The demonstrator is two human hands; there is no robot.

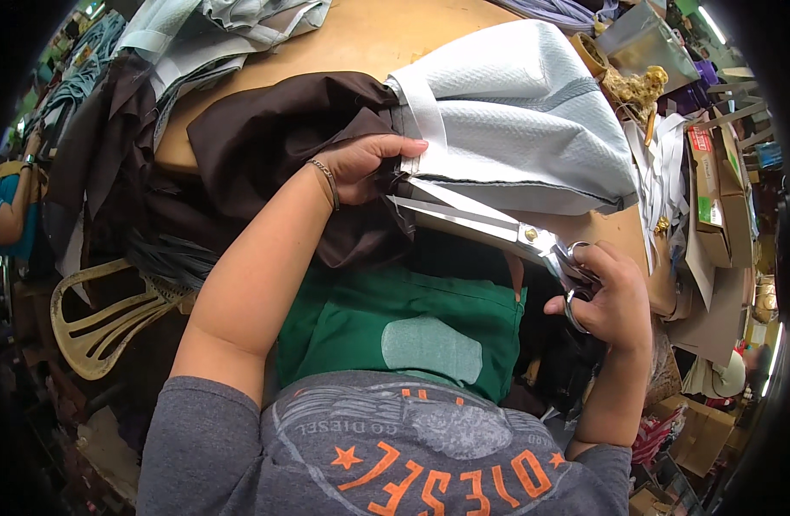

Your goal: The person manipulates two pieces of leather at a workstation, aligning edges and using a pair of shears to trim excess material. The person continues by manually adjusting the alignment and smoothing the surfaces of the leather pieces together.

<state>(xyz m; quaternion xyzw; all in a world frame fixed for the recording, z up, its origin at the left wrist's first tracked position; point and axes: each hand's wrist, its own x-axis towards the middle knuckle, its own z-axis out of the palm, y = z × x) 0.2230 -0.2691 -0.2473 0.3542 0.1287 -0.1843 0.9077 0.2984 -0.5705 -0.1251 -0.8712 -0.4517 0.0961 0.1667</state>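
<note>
My left hand (pixel 367 165) grips the seam where dark brown cloth (pixel 275 120) meets a white quilted fabric piece (pixel 507 103). Its thumb lies over a white band (pixel 428 120) sewn along that edge. In my right hand (pixel 614 292) is a pair of large metal scissors (pixel 498 219), fingers through the handle loops. The blades are spread apart and point left, their tips close to the seam just below my left hand. Brown cloth bunches around my left wrist and hangs off the table's near edge.
On the wooden table (pixel 369 34), more pale fabric (pixel 232 43) is heaped at the far left. White strips (pixel 666 172) and cardboard boxes (pixel 717 185) crowd the right side. A yellowish plastic chair (pixel 103 322) stands at left. Another person's arm (pixel 15 206) shows at the far left edge.
</note>
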